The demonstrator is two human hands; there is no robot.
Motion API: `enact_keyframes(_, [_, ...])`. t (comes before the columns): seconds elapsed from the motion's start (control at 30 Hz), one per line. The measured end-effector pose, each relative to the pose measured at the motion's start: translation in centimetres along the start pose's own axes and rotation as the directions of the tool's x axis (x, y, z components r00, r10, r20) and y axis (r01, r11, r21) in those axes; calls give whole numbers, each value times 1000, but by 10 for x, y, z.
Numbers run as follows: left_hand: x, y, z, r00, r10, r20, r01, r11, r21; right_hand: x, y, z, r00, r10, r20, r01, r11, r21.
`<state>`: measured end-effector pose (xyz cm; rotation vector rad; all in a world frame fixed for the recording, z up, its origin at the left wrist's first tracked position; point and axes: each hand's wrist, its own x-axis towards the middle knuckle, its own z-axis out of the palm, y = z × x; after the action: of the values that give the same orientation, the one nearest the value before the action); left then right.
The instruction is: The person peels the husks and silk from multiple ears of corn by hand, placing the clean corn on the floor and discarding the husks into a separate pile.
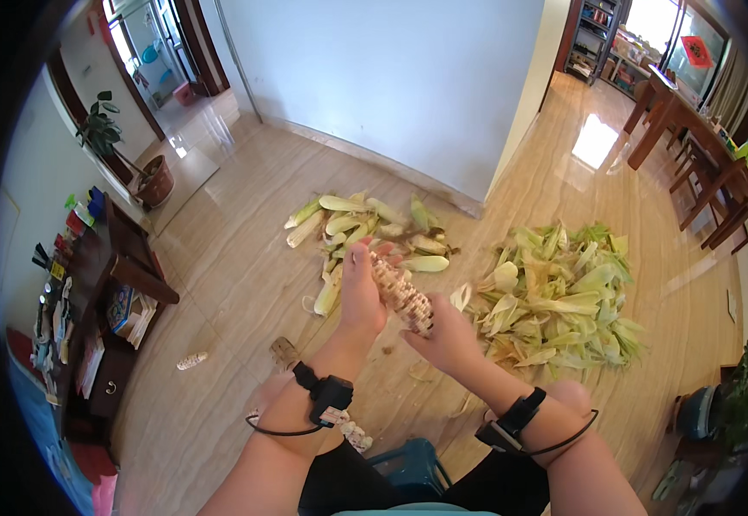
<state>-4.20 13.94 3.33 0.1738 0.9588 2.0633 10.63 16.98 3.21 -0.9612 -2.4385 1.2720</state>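
Note:
An ear of speckled corn (403,293), bare of its husk along the visible side, is held between my two hands. My left hand (362,290) grips its upper end, with the fingers partly hidden behind the cob. Around the lower end, my right hand (443,329) is closed. Beyond them on the floor lies a loose pile of ears in pale green husks (348,222). To the right of my hands spreads a large heap of stripped corn husks (561,297).
A single husked ear (192,360) lies on the tiled floor at left. Beneath me is a blue plastic stool (412,467). A dark wooden cabinet (106,290) stands along the left, and a white wall (380,77) rises ahead. Potted plants (154,180) flank both sides.

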Motion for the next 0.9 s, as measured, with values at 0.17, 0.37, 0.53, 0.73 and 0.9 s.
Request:
enact_keyframes(0.17, [9,-11,-13,989,144,37,-148,983,113,-10,7,27,968,-122,-217,88,983,-159])
enact_keyframes(0.37, [9,-5,-1,997,-65,-34,58,981,-186,-6,7,25,985,-29,-173,31,999,8])
enact_keyframes(0.53, [13,9,-3,983,-159,94,172,974,-147,-6,6,18,994,10,-113,11,983,184])
enact_keyframes(0.73, [26,-5,-21,984,-166,70,177,966,-188,-9,-4,26,987,122,-102,-98,973,210])
enact_keyframes(0.9, [33,-7,-17,965,-215,-148,145,914,-379,2,7,27,990,32,-137,26,917,397])
